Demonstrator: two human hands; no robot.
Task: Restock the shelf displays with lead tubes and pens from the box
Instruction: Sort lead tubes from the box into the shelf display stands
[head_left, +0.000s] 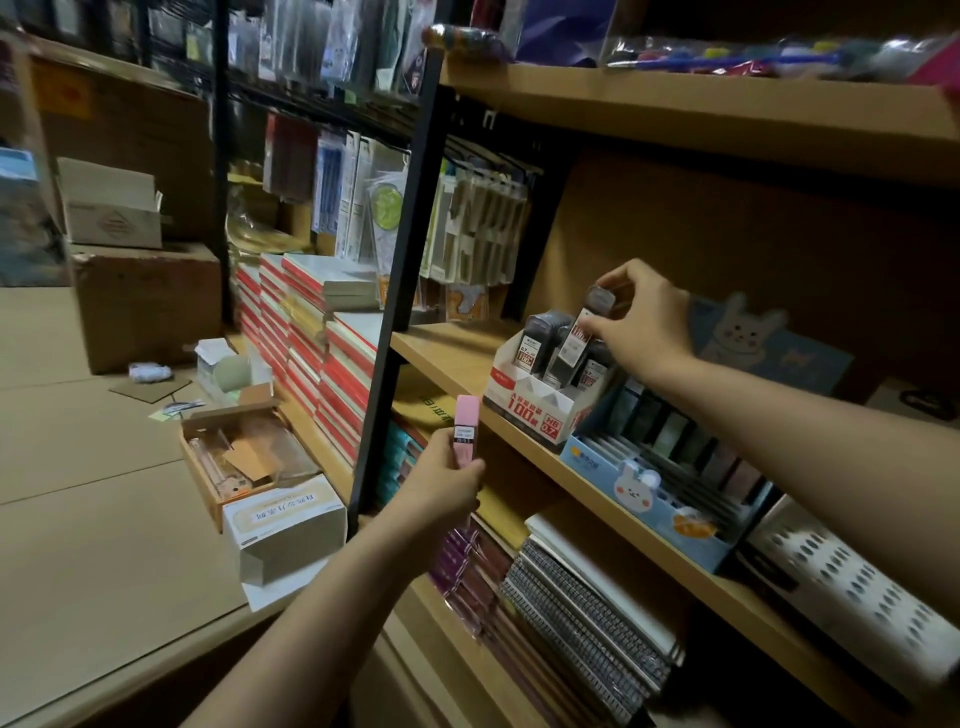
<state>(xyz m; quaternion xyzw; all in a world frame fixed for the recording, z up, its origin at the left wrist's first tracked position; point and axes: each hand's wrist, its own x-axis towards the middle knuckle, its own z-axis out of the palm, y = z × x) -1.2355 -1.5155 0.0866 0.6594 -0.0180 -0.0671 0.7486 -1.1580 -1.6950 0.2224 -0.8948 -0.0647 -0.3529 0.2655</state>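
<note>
Pink lead tube (464, 427), upright, white label

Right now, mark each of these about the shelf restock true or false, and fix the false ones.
1. The left hand holds a pink lead tube. True.
2. The right hand is empty. False: its fingers pinch a dark lead tube over the white display box.
3. The white display box stands on the floor. False: it stands on the wooden shelf.
4. A blue bunny display sits beside the white box. True.
5. Spiral notebooks lie on the shelf below. True.
</note>
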